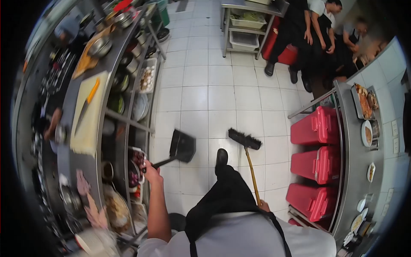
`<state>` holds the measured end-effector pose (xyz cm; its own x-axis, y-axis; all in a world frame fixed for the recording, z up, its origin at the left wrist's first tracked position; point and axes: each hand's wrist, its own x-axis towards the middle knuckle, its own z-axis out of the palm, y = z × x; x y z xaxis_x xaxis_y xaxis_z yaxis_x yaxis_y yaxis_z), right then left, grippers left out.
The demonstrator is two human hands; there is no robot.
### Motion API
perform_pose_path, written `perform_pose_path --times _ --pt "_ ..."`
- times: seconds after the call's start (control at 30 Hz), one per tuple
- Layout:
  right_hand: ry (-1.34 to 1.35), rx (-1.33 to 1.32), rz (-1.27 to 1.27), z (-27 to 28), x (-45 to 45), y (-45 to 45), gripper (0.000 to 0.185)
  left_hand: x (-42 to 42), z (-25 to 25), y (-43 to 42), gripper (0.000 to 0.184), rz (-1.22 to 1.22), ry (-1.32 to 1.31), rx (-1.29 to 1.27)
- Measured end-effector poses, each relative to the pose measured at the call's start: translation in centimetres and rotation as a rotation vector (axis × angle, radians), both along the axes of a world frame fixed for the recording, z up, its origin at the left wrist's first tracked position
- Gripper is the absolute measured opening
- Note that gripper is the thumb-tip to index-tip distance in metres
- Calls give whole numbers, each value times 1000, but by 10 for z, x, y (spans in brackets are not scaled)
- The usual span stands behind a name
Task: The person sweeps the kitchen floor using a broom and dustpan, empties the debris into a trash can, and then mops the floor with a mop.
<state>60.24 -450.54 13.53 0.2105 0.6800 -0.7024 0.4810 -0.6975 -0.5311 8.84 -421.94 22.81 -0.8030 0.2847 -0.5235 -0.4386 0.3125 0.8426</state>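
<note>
- Head view: gripping dustpan (184, 147) in left hand (151, 171), broom (246, 140) in right hand (264, 207), flanking shoe (221, 158).
- Risking tripping by stepping into broom.
- Possibly knocking shelf (128, 121) by swinging dustpan left.

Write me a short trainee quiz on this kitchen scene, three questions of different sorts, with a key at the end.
1. Multiple choice: what does the left hand hold?
A) a mop
B) a dustpan
C) a bucket

2. True or false: the knife with the orange grip lies on the pale cutting board.

3. Fill in the blank: the right hand holds the broom by its ____.

Key: 1. B; 2. True; 3. handle
</note>
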Motion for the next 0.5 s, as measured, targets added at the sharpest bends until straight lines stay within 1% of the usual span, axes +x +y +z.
perform_pose_path --times 0.03,0.07,0.1,0.13,0.2,0.27,0.3,0.33,0.37,0.4,0.47,0.5 --pt "0 0 -41 10 -6 34 40 -9 -27 16 33 -4 127 -25" --pt "13 -66 -70 34 -10 80 40 -20 -59 25 37 -2 244 -35" --pt "25 -130 -96 66 -16 125 40 -24 -62 27 46 -68 290 -107" --pt "36 -199 -117 85 -17 162 40 -25 -59 39 56 -130 335 -183" --pt "129 -271 -220 85 -8 220 41 21 3 76 66 37 358 -216" --pt "189 -312 -271 78 4 275 41 -11 -25 81 73 -5 334 -310" --pt "231 -295 -263 71 9 301 40 -5 -9 102 75 89 304 -376" --pt "208 -286 -235 66 11 324 40 0 7 126 76 180 272 -441" --pt "182 -271 -212 62 11 347 40 -33 -30 127 77 156 286 -401" --pt "153 -254 -192 57 11 373 41 -13 7 164 74 162 274 -316" --pt "160 -255 -203 63 4 421 42 -61 -45 199 70 180 183 -553" --pt "163 -233 -195 63 0 447 43 -71 -62 225 73 135 142 -491"
